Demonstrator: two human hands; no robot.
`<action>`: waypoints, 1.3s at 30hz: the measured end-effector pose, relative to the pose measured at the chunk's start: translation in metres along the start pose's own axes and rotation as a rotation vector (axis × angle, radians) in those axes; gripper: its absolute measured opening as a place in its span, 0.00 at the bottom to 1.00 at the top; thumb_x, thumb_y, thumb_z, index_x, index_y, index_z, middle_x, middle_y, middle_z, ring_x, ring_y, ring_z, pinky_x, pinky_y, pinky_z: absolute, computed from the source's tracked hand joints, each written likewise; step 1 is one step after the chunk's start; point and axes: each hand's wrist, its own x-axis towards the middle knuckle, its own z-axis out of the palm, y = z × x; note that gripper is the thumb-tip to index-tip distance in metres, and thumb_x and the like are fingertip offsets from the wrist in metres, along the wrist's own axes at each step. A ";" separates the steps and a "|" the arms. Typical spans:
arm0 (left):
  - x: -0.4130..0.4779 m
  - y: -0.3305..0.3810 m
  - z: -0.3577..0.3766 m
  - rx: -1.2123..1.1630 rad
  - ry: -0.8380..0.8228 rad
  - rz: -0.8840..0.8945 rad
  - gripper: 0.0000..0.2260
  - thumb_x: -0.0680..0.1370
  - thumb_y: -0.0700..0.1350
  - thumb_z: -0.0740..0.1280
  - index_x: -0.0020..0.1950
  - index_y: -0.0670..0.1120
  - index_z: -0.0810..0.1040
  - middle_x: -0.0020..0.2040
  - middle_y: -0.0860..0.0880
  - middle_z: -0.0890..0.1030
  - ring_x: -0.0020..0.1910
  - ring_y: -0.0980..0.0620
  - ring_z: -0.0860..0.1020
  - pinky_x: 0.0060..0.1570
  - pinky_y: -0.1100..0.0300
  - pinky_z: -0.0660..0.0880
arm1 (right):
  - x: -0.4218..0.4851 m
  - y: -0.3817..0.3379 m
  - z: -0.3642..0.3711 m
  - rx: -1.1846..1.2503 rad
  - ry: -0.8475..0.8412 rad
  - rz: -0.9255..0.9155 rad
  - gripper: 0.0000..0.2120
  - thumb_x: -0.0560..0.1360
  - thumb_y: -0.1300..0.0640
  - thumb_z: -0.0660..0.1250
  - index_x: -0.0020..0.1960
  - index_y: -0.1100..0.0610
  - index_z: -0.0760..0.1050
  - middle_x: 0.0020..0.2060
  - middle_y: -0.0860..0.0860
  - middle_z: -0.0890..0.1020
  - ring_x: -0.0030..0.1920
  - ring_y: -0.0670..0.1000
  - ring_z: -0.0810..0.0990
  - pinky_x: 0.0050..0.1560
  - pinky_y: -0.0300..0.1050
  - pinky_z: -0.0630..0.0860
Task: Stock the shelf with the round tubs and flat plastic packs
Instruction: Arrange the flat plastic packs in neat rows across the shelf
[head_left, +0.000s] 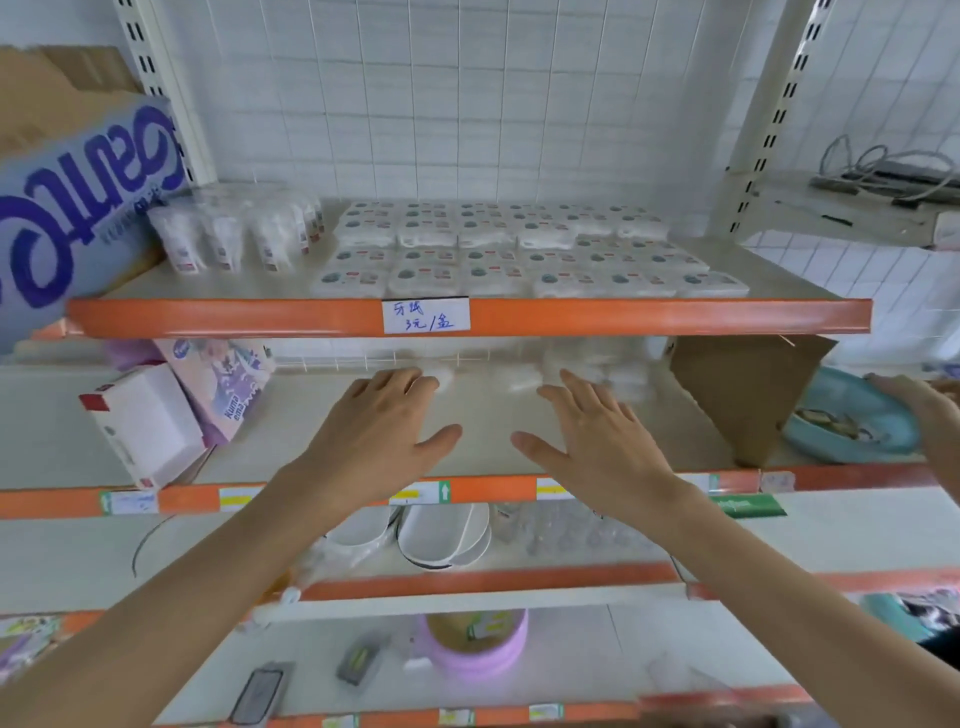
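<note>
Left hand (379, 436) and right hand (597, 441), each grip wide and empty, extend over the middle shelf (291, 415); blurred white packs (524, 383) lie straight ahead, just beyond both sets of fingertips.

- The left grip (384, 441) is stretched forward palm down, fingers straight and slightly spread, thumb pointing inward; it holds nothing.
- The right grip (597, 447) mirrors it: palm down, fingers straight, thumb inward, nothing held.
- The thumb tips are near each other but apart.
- The bare left forearm (182, 582) and right forearm (779, 571) rise from the lower corners, converging.
</note>
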 end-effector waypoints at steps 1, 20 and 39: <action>-0.002 -0.001 0.007 -0.003 -0.019 -0.004 0.41 0.69 0.68 0.39 0.73 0.47 0.66 0.72 0.50 0.68 0.71 0.49 0.66 0.67 0.56 0.62 | 0.000 0.000 0.008 0.004 -0.018 0.004 0.32 0.80 0.35 0.54 0.77 0.52 0.57 0.78 0.53 0.55 0.78 0.53 0.53 0.74 0.49 0.54; 0.118 -0.046 0.217 -0.140 -0.163 -0.189 0.28 0.81 0.58 0.59 0.77 0.46 0.60 0.80 0.45 0.54 0.78 0.46 0.54 0.74 0.52 0.53 | 0.164 0.087 0.197 -0.026 -0.147 0.025 0.32 0.81 0.41 0.56 0.79 0.55 0.55 0.79 0.55 0.51 0.78 0.54 0.52 0.74 0.51 0.54; 0.251 -0.083 0.302 -0.197 -0.117 -0.313 0.41 0.78 0.69 0.51 0.81 0.44 0.44 0.81 0.45 0.42 0.79 0.45 0.44 0.77 0.49 0.45 | 0.280 0.132 0.263 0.069 0.044 0.127 0.35 0.81 0.38 0.51 0.80 0.55 0.47 0.80 0.52 0.47 0.79 0.52 0.44 0.77 0.49 0.42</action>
